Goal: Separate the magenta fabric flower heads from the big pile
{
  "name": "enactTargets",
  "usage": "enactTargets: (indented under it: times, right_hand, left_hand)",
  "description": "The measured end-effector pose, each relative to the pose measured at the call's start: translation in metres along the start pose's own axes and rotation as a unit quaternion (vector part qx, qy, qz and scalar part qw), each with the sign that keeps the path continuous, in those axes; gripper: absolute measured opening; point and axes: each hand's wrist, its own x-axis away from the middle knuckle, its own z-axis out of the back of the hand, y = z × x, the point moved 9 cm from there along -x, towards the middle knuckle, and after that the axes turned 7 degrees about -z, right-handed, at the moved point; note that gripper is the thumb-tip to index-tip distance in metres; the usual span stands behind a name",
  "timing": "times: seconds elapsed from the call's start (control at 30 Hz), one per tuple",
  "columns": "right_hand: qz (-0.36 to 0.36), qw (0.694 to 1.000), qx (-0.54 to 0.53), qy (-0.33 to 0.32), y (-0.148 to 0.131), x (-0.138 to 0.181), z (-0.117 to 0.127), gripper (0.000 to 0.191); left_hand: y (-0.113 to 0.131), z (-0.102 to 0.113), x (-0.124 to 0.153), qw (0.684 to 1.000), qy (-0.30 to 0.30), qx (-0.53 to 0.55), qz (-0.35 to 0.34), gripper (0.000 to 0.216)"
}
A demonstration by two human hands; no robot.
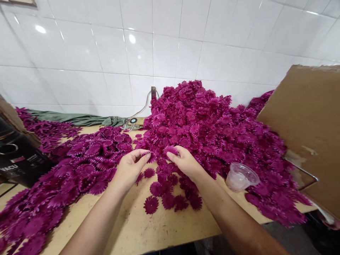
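Observation:
A large heap of magenta fabric flower heads (209, 120) rises against the white tiled wall on a wooden table (159, 226). My left hand (130, 164) is at the heap's near edge, fingers pinched on a small magenta flower. My right hand (184, 161) sits just beside it, fingers curled around another magenta flower head (170, 150). Several loose flowers (170, 198) lie flat on the table below both hands. A flatter spread of the same flowers (79, 166) covers the table's left side.
A clear plastic cup (241, 176) lies tipped on its side at the right of my right arm. A brown cardboard sheet (305, 134) stands at the far right. A dark box (18, 156) sits at the left edge. Green cloth (79, 119) lies along the wall.

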Motion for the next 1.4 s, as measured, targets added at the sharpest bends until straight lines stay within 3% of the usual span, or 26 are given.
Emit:
enactTargets:
  times: [0.1, 0.17, 0.23, 0.37, 0.53, 0.6, 0.73, 0.9, 1.07, 1.2, 1.33, 1.4]
  right_hand:
    - [0.039, 0.987, 0.121, 0.095, -0.008, 0.006, 0.013, 0.037]
    - [0.088, 0.977, 0.163, 0.106, -0.021, 0.017, 0.008, 0.043]
    - [0.110, 0.981, 0.148, 0.058, -0.031, 0.027, -0.007, 0.034]
    - [0.052, 0.995, 0.043, -0.076, -0.027, 0.037, -0.040, 0.021]
    - [0.059, 0.995, 0.000, -0.082, -0.025, 0.034, -0.046, 0.013]
    - [0.097, 0.994, 0.035, -0.046, -0.030, 0.034, -0.040, 0.009]
    - [0.145, 0.969, 0.191, 0.065, -0.037, 0.036, -0.025, 0.020]
    - [0.138, 0.943, 0.271, 0.132, -0.040, 0.023, -0.018, 0.021]
    - [0.071, 0.930, 0.298, 0.204, -0.037, -0.002, 0.017, 0.020]
    - [0.099, 0.960, 0.239, 0.110, -0.037, 0.009, 0.007, 0.041]
    - [0.079, 0.990, 0.088, -0.075, -0.029, 0.037, -0.036, 0.026]
    - [0.078, 0.990, 0.062, -0.096, -0.028, 0.044, -0.045, 0.016]
  left_hand:
    - [-0.003, 0.001, 0.002, 1.000, -0.013, -0.015, 0.009, 0.024]
    - [-0.003, -0.005, 0.005, 0.998, -0.037, -0.045, -0.003, 0.022]
    - [-0.003, -0.010, 0.007, 0.996, -0.049, -0.067, -0.021, 0.025]
    - [-0.008, -0.016, 0.008, 0.997, -0.042, -0.056, -0.023, 0.034]
    - [-0.007, -0.019, 0.012, 0.999, -0.043, -0.023, -0.021, 0.038]
    - [-0.004, -0.022, 0.016, 0.997, -0.061, -0.021, -0.033, 0.035]
    - [-0.005, -0.023, 0.025, 0.992, -0.071, -0.095, -0.051, 0.025]
    - [-0.008, -0.017, 0.035, 0.988, -0.036, -0.136, -0.059, 0.028]
    - [-0.009, -0.010, 0.041, 0.993, -0.040, -0.108, -0.039, 0.029]
    - [-0.016, 0.002, 0.035, 0.998, 0.006, -0.061, 0.001, 0.037]
    - [-0.019, -0.009, 0.031, 1.000, -0.013, -0.004, 0.007, 0.039]
    - [-0.018, -0.016, 0.033, 0.999, -0.032, 0.016, 0.002, 0.040]
